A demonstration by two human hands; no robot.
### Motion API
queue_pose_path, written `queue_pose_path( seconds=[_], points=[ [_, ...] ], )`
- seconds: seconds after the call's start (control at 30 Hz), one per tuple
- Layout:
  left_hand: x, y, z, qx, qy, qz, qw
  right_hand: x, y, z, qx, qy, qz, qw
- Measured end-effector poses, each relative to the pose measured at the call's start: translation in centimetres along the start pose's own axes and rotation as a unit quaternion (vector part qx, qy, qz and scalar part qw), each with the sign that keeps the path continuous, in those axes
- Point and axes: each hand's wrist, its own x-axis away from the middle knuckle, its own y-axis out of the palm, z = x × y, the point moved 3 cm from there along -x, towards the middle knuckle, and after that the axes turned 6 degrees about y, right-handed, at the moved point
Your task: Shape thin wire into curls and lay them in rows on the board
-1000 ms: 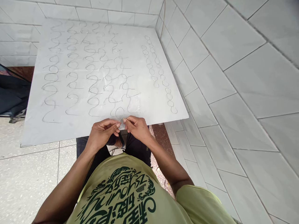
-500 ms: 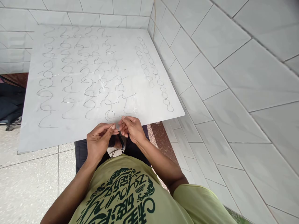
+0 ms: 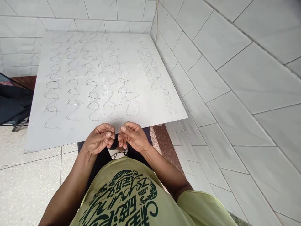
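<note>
A person's left hand (image 3: 98,138) and right hand (image 3: 133,136) work a hair-thin wire (image 3: 117,137) just off the near edge of a white board (image 3: 70,131), which carries rows of looped wire shapes (image 3: 94,106). The left fingers (image 3: 108,134) pinch narrowly on the strand; the right fingers (image 3: 122,131) curl close beside it, though whether they grip it cannot be told at this size. The strand looks fine and springy, so a slackened pinch could let it slip and fall toward the dark trousers (image 3: 88,153) or the terrazzo floor (image 3: 28,182), where it would be hard to spot. Its free end, rising near the board's edge, could snag the closest loops and drag them out of line. A knock from a wrist could also shift the board toward the white tiled wall (image 3: 211,78).
</note>
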Motion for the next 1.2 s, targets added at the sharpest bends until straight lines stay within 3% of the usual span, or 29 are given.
queue_pose_path(
  seconds=[0.27,0.6,0.77,1.0,1.2],
  points=[
    [-0.1,0.0,-0.2,0.018,0.047,0.062,0.997,0.1,0.2,1.0,-0.005,-0.018,0.044,0.999],
    [0.1,0.6,-0.5,0.005,0.033,0.083,0.996,-0.2,-0.5,0.6,0.049,-0.119,0.109,0.986],
    [0.3,0.6,-0.9,0.005,0.032,0.107,0.994,-0.3,-0.9,0.8,0.079,-0.117,0.15,0.979],
    [0.3,0.9,0.0,-0.087,0.046,0.107,0.989,0.2,-1.4,0.0,0.045,-0.082,0.053,0.994],
    [0.3,1.1,0.2,-0.139,0.045,0.105,0.984,0.5,-1.9,0.5,0.073,-0.077,0.053,0.993]
  ],
)
